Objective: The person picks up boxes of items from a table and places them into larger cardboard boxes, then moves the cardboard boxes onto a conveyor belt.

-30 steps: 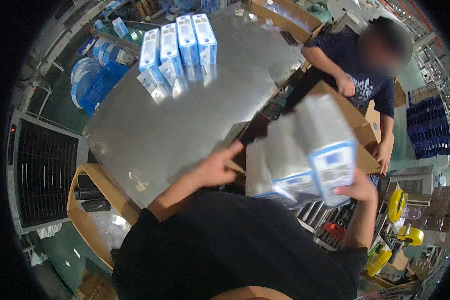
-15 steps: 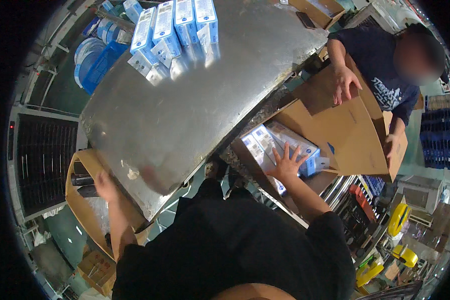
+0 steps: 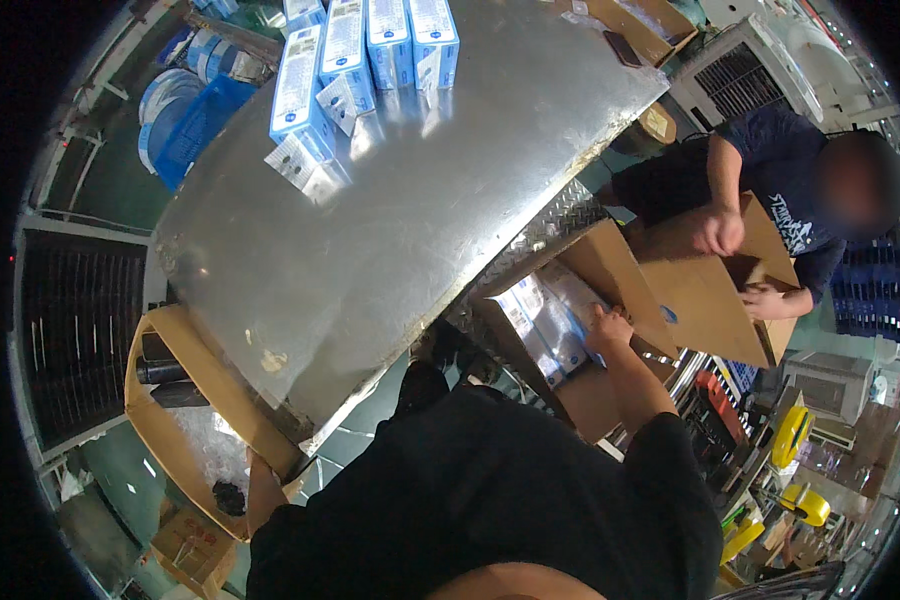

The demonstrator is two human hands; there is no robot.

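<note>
My right hand (image 3: pixel 608 330) is on the blue-and-white boxes (image 3: pixel 545 325) packed inside an open brown carton (image 3: pixel 575 402) to my right. Its fingers curl over the end of one box. My left hand (image 3: pixel 261 478) reaches down by the inner wall of another open carton (image 3: pixel 156 425) at the left; its fingers are mostly hidden. Crumpled clear plastic (image 3: pixel 208 445), dark rolls (image 3: pixel 162 370) and a black bundle (image 3: pixel 230 497) lie in that left carton.
A metal table (image 3: pixel 360 230) spans the middle, with several upright blue-and-white boxes (image 3: pixel 344 50) at its far side. A phone (image 3: pixel 622 48) lies near its far right edge. Across the right carton, a co-worker (image 3: pixel 770 190) handles a brown carton (image 3: pixel 705 305). A roller conveyor (image 3: pixel 685 377) and yellow tape dispensers (image 3: pixel 792 435) are at right.
My left hand has dropped from the left carton's upper rim toward its near end. My right hand, spread flat before, now curls over a box. The co-worker has shifted back, with the carton flaps moved.
</note>
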